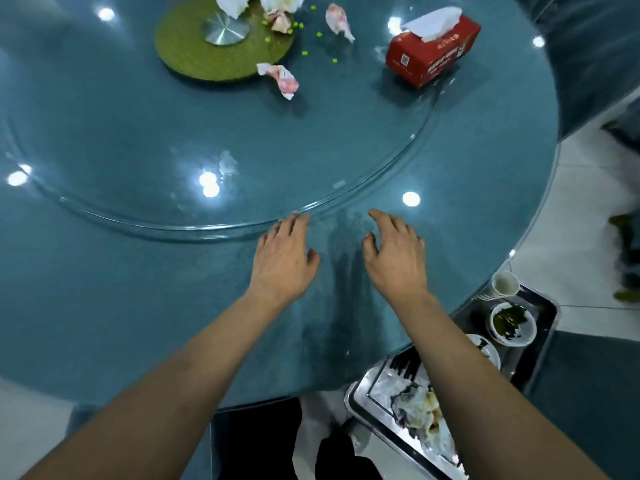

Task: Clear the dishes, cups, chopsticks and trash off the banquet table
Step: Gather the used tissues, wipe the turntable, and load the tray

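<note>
Taking the glass turntable (214, 140) as the reference, the blue table (104, 289) is lying beneath and around it. Toward the turntable's centre a green disc (194, 53) with a metal hub (225, 29) is sitting, with white crumpled napkins (232, 3) lying on its far edge. Just right of the disc, pink-stained crumpled tissues (282, 79) and scattered green peas (303, 39) are lying on the glass, and another stained tissue (339, 20) is lying farther right. Near the turntable's right rim a red tissue box (433, 55) is standing with a white sheet sticking out of its top. At the near rim the left hand (284, 258) is reaching forward empty, palm down, its fingers straight and together and its fingertips touching the glass edge. Just right of it, off the turntable, the right hand (398, 254) is hovering over the table with fingers spread apart, holding nothing. Beyond the table's near right edge a metal tray (363, 407) is holding used napkins and dark chopsticks (403, 365), and a second tray (545, 306) behind it is holding a stack of paper cups (504, 284), a bowl (512, 323) of dark green leftovers and a plate (488, 348).
</note>
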Motion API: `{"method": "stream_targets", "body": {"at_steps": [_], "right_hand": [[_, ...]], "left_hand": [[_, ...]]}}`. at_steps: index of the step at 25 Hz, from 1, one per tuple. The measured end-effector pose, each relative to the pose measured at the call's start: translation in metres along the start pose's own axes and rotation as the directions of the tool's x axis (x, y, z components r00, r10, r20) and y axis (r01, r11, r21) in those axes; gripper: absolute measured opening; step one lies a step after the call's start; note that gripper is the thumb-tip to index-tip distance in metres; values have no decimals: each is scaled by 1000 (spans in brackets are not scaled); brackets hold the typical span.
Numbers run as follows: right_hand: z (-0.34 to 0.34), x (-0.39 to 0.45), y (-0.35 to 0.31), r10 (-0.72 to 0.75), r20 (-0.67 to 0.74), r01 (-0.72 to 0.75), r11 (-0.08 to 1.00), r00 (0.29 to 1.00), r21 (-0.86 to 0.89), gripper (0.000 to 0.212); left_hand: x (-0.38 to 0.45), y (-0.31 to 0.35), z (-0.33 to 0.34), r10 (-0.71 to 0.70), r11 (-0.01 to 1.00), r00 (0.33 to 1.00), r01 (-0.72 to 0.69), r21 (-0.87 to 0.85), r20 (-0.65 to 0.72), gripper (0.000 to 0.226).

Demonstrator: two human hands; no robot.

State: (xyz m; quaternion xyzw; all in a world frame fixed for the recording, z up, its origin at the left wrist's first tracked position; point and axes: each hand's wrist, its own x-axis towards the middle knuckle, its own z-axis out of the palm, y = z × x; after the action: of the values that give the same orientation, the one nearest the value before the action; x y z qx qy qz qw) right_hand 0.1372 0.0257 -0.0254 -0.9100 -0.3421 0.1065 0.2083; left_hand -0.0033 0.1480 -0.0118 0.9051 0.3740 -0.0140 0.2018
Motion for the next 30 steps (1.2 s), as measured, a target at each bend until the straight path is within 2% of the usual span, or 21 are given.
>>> {"method": "stream_targets", "body": {"at_steps": [6,10,17,23,30], "right_hand": [[25,21,-34,-20,72,23,999,997,-48,48],[38,44,-56,-26,81,32,997,996,-74,47],[52,76,-89,16,128,4,988,992,-157,50],[59,91,-111,34,154,-5,982,987,-191,52],[65,122,-124,6,183,32,979,983,-203,51]], "left_hand": [[26,-68,2,-55,992,992,41,122,110,75],[23,-94,8,-16,976,991,-13,220,131,80],[17,-116,1,33,979,991,-57,195,127,82],[14,-134,-14,-16,985,992,-6,175,121,73],[31,-141,-38,-200,951,979,187,246,28,40]]}}
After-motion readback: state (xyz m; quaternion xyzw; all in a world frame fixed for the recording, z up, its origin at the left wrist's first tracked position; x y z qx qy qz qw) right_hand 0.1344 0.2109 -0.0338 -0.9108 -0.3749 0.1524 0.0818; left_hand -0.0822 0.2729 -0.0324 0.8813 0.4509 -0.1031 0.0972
